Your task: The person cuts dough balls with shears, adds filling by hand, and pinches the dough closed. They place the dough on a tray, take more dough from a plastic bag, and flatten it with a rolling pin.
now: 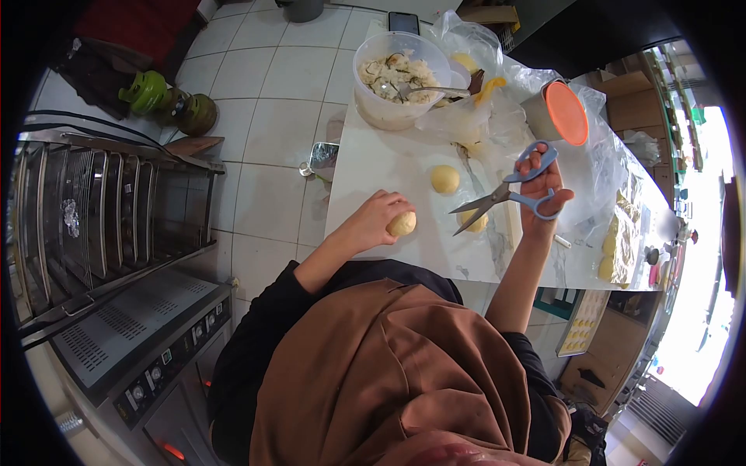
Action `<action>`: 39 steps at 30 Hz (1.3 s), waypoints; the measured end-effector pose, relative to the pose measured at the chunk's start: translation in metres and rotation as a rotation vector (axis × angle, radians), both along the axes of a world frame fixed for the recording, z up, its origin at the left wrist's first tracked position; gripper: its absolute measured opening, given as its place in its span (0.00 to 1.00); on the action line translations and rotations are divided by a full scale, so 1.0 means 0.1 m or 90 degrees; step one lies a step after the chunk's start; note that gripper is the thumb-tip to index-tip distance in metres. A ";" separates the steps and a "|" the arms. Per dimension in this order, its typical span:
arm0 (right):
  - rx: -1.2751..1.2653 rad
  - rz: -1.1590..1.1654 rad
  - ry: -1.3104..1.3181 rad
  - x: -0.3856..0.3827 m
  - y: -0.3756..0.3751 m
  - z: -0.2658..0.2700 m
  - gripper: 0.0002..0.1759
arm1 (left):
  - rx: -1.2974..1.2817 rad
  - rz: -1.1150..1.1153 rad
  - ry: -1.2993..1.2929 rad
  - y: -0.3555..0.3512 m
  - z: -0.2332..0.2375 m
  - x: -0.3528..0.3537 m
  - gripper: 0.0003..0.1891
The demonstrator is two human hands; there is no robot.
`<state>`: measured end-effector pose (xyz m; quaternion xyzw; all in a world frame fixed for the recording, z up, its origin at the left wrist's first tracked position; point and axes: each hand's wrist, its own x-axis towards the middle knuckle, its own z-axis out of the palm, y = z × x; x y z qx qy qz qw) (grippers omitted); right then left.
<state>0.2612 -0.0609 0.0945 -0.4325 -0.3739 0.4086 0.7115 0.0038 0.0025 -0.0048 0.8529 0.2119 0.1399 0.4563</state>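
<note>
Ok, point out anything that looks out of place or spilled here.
No clear spill or damage. The crumpled clear plastic looks untidy, strewn beside the tub. The scissors, blades open over a dough ball, look slightly risky.

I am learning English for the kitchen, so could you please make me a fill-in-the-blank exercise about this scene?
1. The right hand holds a pair of ____.
2. Their blades are ____, not closed.
3. The pale dough ball being gripped is in the ____ hand.
4. The round lid beyond the right hand is ____ in colour.

Missing words, in order: scissors; open; left; orange.
</note>
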 end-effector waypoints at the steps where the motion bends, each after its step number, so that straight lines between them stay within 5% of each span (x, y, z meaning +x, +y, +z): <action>1: -0.005 0.010 -0.013 -0.06 0.04 -0.02 0.52 | 0.014 -0.010 0.017 -0.05 -0.08 -0.02 0.34; 6: -0.049 0.008 -0.017 -0.38 0.35 -0.27 0.42 | 0.061 0.040 -0.049 -0.17 -0.14 -0.12 0.43; 8: -0.077 -0.062 -0.034 -0.50 0.49 -0.37 0.30 | 0.027 0.089 -0.057 -0.21 -0.17 -0.14 0.43; 11: -0.133 -0.121 -0.011 -0.45 0.70 -0.68 0.26 | -0.006 0.148 -0.045 -0.25 -0.27 -0.15 0.40; 18: -0.243 -0.116 0.018 -0.42 0.87 -0.91 0.30 | 0.023 0.183 -0.073 -0.31 -0.43 -0.14 0.30; 39: -0.324 -0.096 0.001 -0.56 1.03 -1.06 0.26 | 0.046 0.177 -0.081 -0.30 -0.45 -0.12 0.30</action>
